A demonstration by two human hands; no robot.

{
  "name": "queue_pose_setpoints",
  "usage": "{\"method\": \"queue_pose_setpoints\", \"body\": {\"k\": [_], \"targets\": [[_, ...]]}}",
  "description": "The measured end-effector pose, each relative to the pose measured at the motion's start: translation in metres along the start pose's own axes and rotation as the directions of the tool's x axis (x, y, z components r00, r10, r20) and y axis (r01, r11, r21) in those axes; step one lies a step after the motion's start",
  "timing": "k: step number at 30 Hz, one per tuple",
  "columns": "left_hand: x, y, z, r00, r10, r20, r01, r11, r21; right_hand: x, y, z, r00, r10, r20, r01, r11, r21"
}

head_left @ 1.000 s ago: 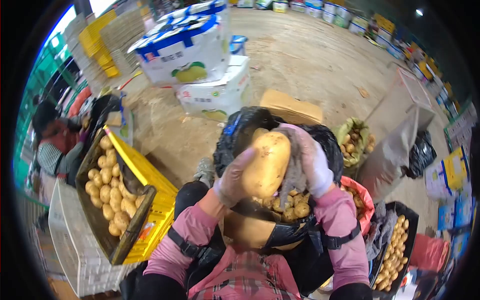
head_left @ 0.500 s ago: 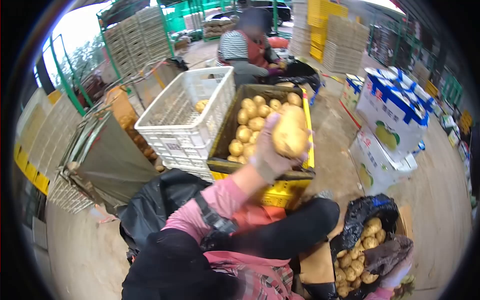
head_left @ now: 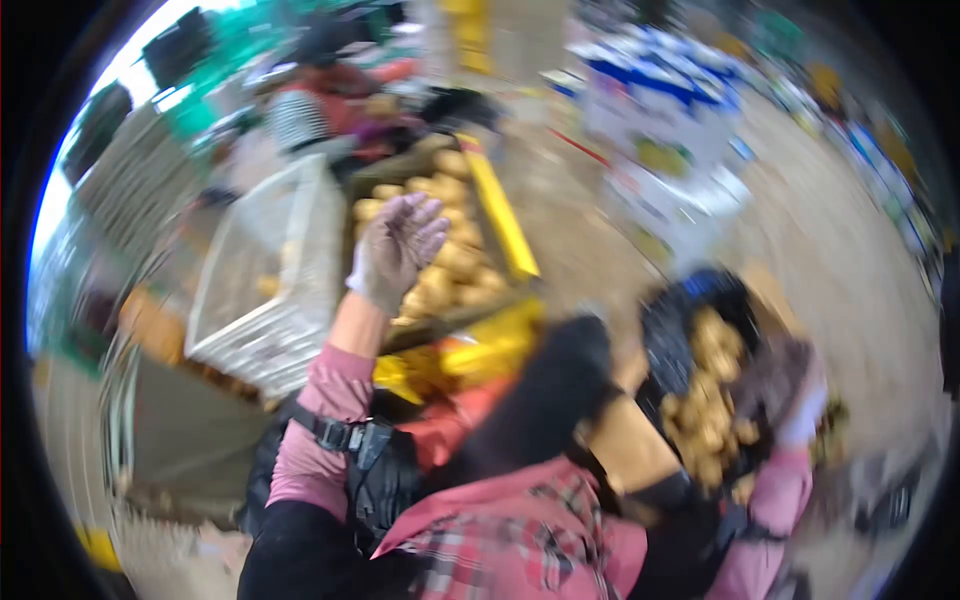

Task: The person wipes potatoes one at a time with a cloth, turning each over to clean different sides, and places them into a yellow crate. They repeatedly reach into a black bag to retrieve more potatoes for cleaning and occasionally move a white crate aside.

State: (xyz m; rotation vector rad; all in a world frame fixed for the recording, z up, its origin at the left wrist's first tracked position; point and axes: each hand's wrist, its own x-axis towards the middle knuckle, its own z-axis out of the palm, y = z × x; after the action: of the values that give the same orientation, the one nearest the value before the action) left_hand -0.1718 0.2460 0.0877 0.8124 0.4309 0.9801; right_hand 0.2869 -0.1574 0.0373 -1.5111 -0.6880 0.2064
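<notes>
My left hand (head_left: 400, 245), in a pale thin glove, hovers over a yellow crate (head_left: 492, 215) with a dark lining. Its fingers are apart and slightly curled, with nothing in them. Potatoes (head_left: 455, 262) fill much of that crate. On the right, my right hand (head_left: 806, 405) is beside a box (head_left: 640, 440) lined with a black plastic bag (head_left: 668, 335), which holds more potatoes (head_left: 712, 400). A dark brown cloth (head_left: 772, 383) is gripped in this hand; the fingers are blurred and partly hidden by it.
A white plastic crate (head_left: 225, 330) stands left of the yellow one, with something yellowish inside. White printed cartons (head_left: 660, 130) are stacked at the back right. Another person (head_left: 310, 110) sits beyond the crates. A grey-green cloth-covered container (head_left: 185, 425) is at the left.
The large potato has left my left hand, which is now open and nearer me over the yellow crate. My view has swung right and blurred. My right hand still has the cloth.
</notes>
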Motion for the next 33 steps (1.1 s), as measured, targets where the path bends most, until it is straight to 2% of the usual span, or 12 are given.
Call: {"method": "queue_pose_setpoints", "body": {"k": [1, 2, 3, 4, 6, 8, 9, 10, 13, 18, 27, 33], "targets": [[-0.002, -0.03, 0.039, 0.997, -0.061, 0.045, 0.058, 0.996, 0.069, -0.006, -0.008, -0.002, 0.999, -0.015, -0.03, 0.017, 0.996, 0.084], [-0.002, -0.062, 0.074, 0.988, -0.112, 0.104, 0.097, 0.985, 0.142, -0.008, -0.01, -0.011, 0.972, -0.184, -0.145, 0.132, 0.942, -0.309], [-0.001, -0.091, 0.104, 0.96, -0.206, 0.192, 0.168, 0.965, 0.199, -0.008, -0.006, -0.033, 0.865, -0.5, 0.037, 0.362, 0.571, -0.737], [0.0, -0.118, 0.131, 0.926, -0.272, 0.264, 0.202, 0.943, 0.264, -0.008, -0.011, -0.047, 0.846, -0.532, 0.004, 0.34, 0.535, -0.774], [-0.019, -0.177, 0.185, 0.883, -0.308, 0.354, 0.032, 0.792, 0.609, -0.01, -0.017, -0.062, 0.913, -0.235, -0.333, 0.136, 0.946, -0.294], [-0.024, -0.236, 0.214, 0.651, -0.327, 0.685, -0.358, 0.663, 0.658, -0.022, -0.042, -0.068, 0.909, -0.106, -0.404, 0.118, 0.993, 0.005], [-0.039, -0.252, 0.245, 0.64, -0.555, 0.531, -0.205, 0.543, 0.814, -0.026, -0.046, -0.079, 0.894, -0.144, -0.424, 0.134, 0.99, -0.053], [-0.041, -0.29, 0.242, 0.556, -0.405, 0.726, -0.668, 0.301, 0.68, -0.033, -0.048, -0.086, 0.878, -0.189, -0.439, 0.151, 0.981, -0.12], [-0.046, -0.37, 0.24, 0.253, -0.718, 0.649, -0.906, 0.059, 0.419, -0.043, -0.054, -0.104, 0.846, -0.23, -0.48, 0.161, 0.97, -0.181], [0.001, -0.449, 0.244, 0.38, -0.919, 0.103, -0.738, -0.234, 0.633, -0.067, -0.077, -0.114, 0.86, -0.23, -0.456, 0.139, 0.964, -0.225], [0.093, -0.538, 0.306, 0.749, -0.641, 0.167, -0.491, -0.368, 0.79, -0.084, -0.094, -0.096, 0.874, 0.029, -0.485, -0.06, 0.997, -0.048], [0.132, -0.606, 0.297, 0.74, -0.599, 0.305, -0.628, -0.455, 0.631, -0.066, -0.072, -0.085, 0.853, 0.16, -0.496, -0.191, 0.981, -0.014]]}}
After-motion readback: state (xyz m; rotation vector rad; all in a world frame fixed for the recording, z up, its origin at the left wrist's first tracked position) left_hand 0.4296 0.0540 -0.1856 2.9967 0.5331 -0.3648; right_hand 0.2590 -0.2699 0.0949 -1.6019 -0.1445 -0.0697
